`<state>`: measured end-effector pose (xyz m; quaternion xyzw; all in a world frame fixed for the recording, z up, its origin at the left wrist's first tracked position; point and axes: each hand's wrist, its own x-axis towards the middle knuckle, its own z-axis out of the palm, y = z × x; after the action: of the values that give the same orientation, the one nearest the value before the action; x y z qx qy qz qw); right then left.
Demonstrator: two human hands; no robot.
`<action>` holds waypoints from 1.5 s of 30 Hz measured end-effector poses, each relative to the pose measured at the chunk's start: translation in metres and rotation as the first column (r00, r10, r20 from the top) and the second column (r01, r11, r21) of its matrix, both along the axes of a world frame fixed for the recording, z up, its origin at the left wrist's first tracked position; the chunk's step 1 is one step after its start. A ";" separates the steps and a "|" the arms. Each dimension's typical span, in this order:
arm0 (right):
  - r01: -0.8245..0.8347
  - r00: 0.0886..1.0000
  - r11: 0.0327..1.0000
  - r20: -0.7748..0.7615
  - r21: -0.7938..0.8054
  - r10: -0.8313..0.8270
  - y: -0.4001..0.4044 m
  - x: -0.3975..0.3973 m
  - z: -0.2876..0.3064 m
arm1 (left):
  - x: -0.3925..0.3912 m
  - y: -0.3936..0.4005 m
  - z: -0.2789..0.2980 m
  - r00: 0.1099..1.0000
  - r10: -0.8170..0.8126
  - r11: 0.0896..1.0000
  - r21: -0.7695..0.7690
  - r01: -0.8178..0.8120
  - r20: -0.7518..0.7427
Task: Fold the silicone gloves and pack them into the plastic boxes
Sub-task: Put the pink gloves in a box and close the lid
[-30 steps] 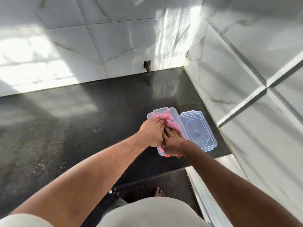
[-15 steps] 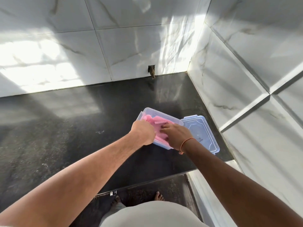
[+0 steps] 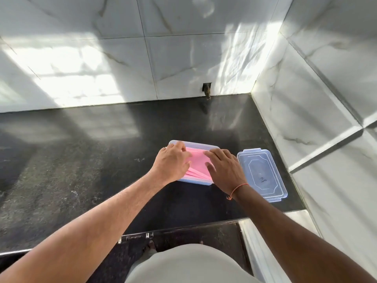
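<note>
A clear plastic box (image 3: 201,145) sits on the dark stone counter, and pink folded silicone gloves (image 3: 199,162) lie inside it. My left hand (image 3: 172,163) lies over the box's left side with its fingers stretched flat on the pink gloves. Over the right side, my right hand (image 3: 225,170) presses down on the gloves with straight fingers; an orange thread circles its wrist. Much of the gloves and the box's side walls are hidden under both hands. The box's clear lid (image 3: 263,176) lies flat on the counter just to the right.
The black counter (image 3: 91,160) stretches away to the left. White marble-tiled walls (image 3: 183,58) close it off at the back and on the right. A small dark outlet (image 3: 207,88) sticks out of the back wall. The counter's front edge (image 3: 183,227) runs below the box.
The box has turned and shifted left, away from the lid. Both hands moved from gripping its near end to lying flat over the gloves, which now sit flatter.
</note>
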<state>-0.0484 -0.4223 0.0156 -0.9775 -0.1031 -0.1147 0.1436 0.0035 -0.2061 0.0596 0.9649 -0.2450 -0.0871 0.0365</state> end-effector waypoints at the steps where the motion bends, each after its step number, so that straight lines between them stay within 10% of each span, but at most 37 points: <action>1: 0.069 0.998 0.997 0.013 0.026 -0.069 -0.003 -0.007 -0.001 | 0.000 -0.002 0.000 0.999 -0.023 0.998 -0.064 0.027 0.048; 11: 0.621 0.783 0.723 -0.186 0.302 -0.594 -0.045 -0.081 -0.022 | 0.018 -0.100 0.006 0.867 -0.301 0.925 -0.102 0.367 0.397; 18: 0.876 0.439 0.267 -0.432 0.402 -0.788 -0.077 -0.121 -0.028 | 0.020 -0.185 -0.012 0.871 -0.482 0.864 -0.119 0.490 0.091; 23: 0.932 0.265 0.037 -0.608 0.361 -0.748 -0.088 -0.135 -0.037 | 0.031 -0.229 -0.035 0.901 -0.327 0.942 -0.177 0.286 -0.285; 37: 0.835 0.165 -0.320 -0.760 0.447 -0.629 -0.109 -0.117 -0.046 | 0.070 -0.249 -0.056 0.957 -0.101 0.970 -0.241 0.033 -0.273; 45: 0.769 0.327 -0.199 -0.642 0.607 -0.694 -0.103 -0.079 -0.014 | 0.103 -0.201 -0.007 0.984 -0.031 0.821 -0.566 -0.073 -0.173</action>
<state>-0.1273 -0.5250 0.0014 -0.6077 0.5650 -0.1728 0.5307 0.1067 -0.4075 0.0531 0.9010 -0.2451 -0.0936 0.3454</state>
